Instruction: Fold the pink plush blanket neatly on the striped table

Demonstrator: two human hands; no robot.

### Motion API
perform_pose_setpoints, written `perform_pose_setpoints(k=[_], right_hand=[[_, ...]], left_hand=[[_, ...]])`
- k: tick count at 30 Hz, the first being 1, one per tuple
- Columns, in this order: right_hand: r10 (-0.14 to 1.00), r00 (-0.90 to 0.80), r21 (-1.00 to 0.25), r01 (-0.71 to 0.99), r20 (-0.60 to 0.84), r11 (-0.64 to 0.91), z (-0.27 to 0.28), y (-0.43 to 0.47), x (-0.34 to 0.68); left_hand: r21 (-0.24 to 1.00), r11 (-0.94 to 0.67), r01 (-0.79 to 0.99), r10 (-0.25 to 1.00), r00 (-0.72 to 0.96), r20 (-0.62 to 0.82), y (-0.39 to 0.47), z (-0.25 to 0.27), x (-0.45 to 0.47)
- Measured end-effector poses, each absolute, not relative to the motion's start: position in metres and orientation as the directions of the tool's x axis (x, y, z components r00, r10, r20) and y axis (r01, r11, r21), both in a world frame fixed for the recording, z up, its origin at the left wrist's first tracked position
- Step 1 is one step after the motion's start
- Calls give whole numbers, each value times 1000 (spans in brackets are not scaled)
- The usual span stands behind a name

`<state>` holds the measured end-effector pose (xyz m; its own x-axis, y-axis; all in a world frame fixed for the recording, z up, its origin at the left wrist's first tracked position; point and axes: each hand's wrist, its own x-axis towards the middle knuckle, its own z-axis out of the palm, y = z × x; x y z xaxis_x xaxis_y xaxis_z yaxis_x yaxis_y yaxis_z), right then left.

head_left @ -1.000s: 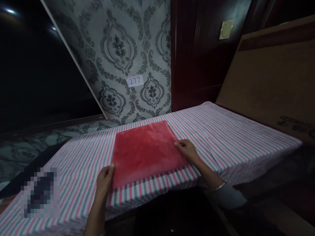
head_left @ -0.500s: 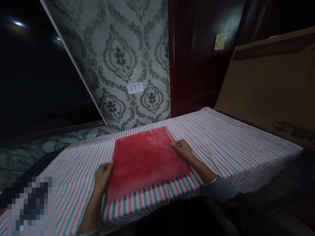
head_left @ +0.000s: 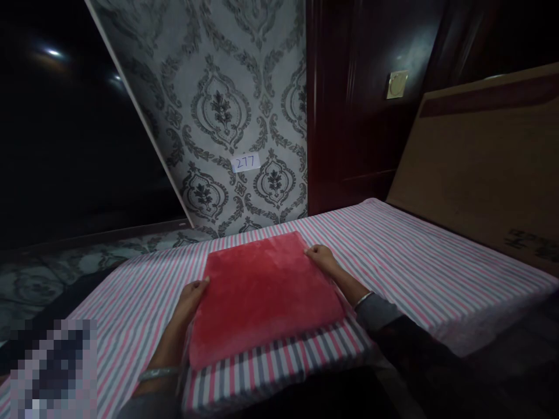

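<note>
A flat, roughly square red plush cushion cover (head_left: pixel 262 294) with soft edges lies on a striped cloth in front of me. My left hand (head_left: pixel 192 294) is closed at its left edge, thumb on top and the other fingers partly hidden. On the far part of the right edge, my right hand (head_left: pixel 322 257) pinches the fabric between thumb and fingers. The near edge rests close to the front of the table. Whether anything lies under or inside the cover is hidden.
The pink, grey and white striped tablecloth (head_left: pixel 419 256) hangs over the front edge. A large cardboard box (head_left: pixel 484 157) leans at the right, and a dark screen (head_left: pixel 78 134) stands at the left. Behind is patterned wallpaper with a paper label (head_left: pixel 245 162) reading 277.
My left hand has slid farther along the left edge, away from me. My right hand stays near the same spot on the right edge. The view has shifted slightly.
</note>
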<state>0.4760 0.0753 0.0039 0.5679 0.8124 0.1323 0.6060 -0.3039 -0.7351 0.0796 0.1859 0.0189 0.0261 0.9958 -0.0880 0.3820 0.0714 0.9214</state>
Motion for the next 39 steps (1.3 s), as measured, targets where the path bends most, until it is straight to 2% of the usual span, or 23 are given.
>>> perform_pose_setpoints(k=[2,6,11,16,19,22,24,26,29,32,36,39], right_hand=[[820,559,-717,621,123,-316,13,90,477],[818,568,-667,645,93,-372,25,122,476],[785,615,-601,655,70,-459,19,129,477],[810,575,-531,723,111,-441,28,125,472],[851,485,-473,809,201,-349,44,133,443],[902,294,-343,922,315,-181,49,142,408],[926,205,-240,962,316,-131,40,145,396],[941,211,-192,968,265,-163,26,146,400],[944,260,-198,955,204,-221,6,148,423],[939,322,-273,920,123,-280,-3,152,445],[920,384,-337,879,78,-338,-4,154,454],[912,400,-350,870,92,-346,-5,153,452]], left_hand=[[900,64,432,995,45,-92,198,28,86],[779,32,627,999,-13,-30,225,47,108],[633,53,772,994,-98,37,241,42,122],[515,4,857,995,-52,80,239,44,119],[460,-134,878,982,56,181,237,53,135],[359,-396,845,914,323,247,229,50,165],[239,-544,804,838,509,196,223,39,181],[156,-593,790,806,579,126,217,25,189],[117,-555,824,831,543,123,216,10,188],[87,-470,878,877,455,155,224,8,180],[218,-265,939,963,248,106,240,13,163],[288,-187,939,982,170,85,244,15,151]])
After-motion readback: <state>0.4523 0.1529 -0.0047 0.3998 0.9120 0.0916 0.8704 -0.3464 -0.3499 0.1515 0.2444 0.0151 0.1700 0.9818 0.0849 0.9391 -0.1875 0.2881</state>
